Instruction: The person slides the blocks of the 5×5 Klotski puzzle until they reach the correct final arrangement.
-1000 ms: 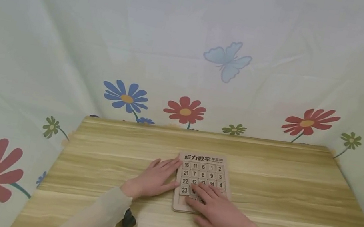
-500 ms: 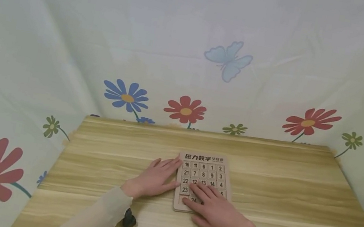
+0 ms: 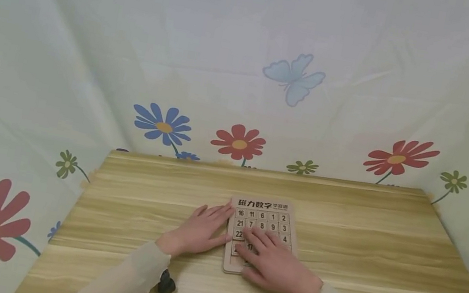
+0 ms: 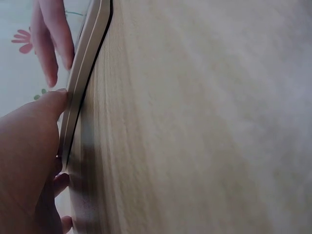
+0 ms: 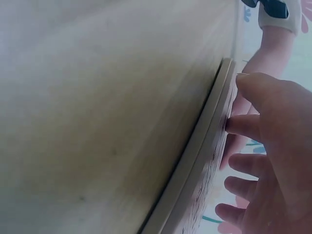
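A wooden sliding number puzzle (image 3: 292, 219) lies flat on the table, with Chinese lettering along its top and numbered square tiles below. My left hand (image 3: 196, 231) rests against its left edge, thumb and fingers stretched out; the left wrist view shows the thumb (image 4: 56, 100) on the puzzle's rim. Over the lower tiles spreads my right hand (image 3: 281, 267), its index fingertip on the tile (image 3: 234, 248) under the 22 tile (image 3: 239, 234). A gap shows below that tile, at the bottom left. The right hand hides several tiles. In the right wrist view its index finger (image 5: 243, 126) touches the puzzle's face.
The wood-grain table (image 3: 363, 242) reaches back to a white curtain (image 3: 212, 59) printed with flowers and a butterfly. Both sleeves are light, and a dark wrist device (image 3: 166, 283) sits under the left one.
My right hand has shifted up and slightly left, its index finger going from the bottom-left gap to the tile above. That tile, 23, has slid slightly down. The left hand stays put.
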Motion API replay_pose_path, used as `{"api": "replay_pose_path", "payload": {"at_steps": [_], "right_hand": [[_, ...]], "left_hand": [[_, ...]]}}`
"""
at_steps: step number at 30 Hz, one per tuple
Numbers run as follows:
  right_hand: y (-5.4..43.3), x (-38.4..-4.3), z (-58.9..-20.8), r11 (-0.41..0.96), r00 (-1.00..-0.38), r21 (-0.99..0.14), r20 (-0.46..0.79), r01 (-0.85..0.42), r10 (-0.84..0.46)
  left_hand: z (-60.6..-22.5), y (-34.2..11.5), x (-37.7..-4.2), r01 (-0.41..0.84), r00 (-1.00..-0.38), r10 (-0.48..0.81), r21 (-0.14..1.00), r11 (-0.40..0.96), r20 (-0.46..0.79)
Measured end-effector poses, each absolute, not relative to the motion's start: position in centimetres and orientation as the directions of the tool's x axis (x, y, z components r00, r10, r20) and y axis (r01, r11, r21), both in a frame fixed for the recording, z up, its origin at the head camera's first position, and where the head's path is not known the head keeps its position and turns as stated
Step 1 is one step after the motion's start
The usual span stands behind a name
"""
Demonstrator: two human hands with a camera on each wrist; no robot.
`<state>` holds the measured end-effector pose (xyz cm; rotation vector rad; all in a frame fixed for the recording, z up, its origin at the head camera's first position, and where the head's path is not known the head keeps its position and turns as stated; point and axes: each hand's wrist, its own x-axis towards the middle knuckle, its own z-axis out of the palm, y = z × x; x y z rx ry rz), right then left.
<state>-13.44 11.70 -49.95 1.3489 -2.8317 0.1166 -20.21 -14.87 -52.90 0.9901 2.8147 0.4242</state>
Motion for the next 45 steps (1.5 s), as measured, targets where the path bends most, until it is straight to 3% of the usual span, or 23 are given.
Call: {"api": "replay_pose_path", "payload": {"at_steps": [7,18,34,39,45], "right_hand": [[12.1,-12.5,-49.7,0.581,-0.584,-0.07,0.03,-0.811,-0.811],[11.5,-15.8,-49.9,0.647,-0.655,-0.129,0.039,-0.752,-0.754],[11.7,-14.8,-49.2,0.63,-0.632,-0.107,-0.022,-0.769,-0.775],[11.4,-16.2,-49.4,0.66,-0.667,-0.135,0.003,-0.739,-0.745],[11.0,-17.4,-49.2,0.697,-0.698,-0.146,-0.054,-0.702,-0.714]], "left_hand": [[-52.6,-14.9,-20.1,0.586,-0.781,0.624,0.311,0.749,-0.031],[-52.6,-14.8,-20.0,0.581,-0.783,0.621,0.303,0.756,-0.047],[-52.3,-14.8,-20.1,0.586,-0.782,0.622,0.291,0.756,-0.042],[-52.5,-14.8,-20.2,0.585,-0.785,0.619,0.284,0.76,-0.04],[-52.5,-14.8,-20.1,0.586,-0.783,0.62,0.285,0.759,-0.043]]}}
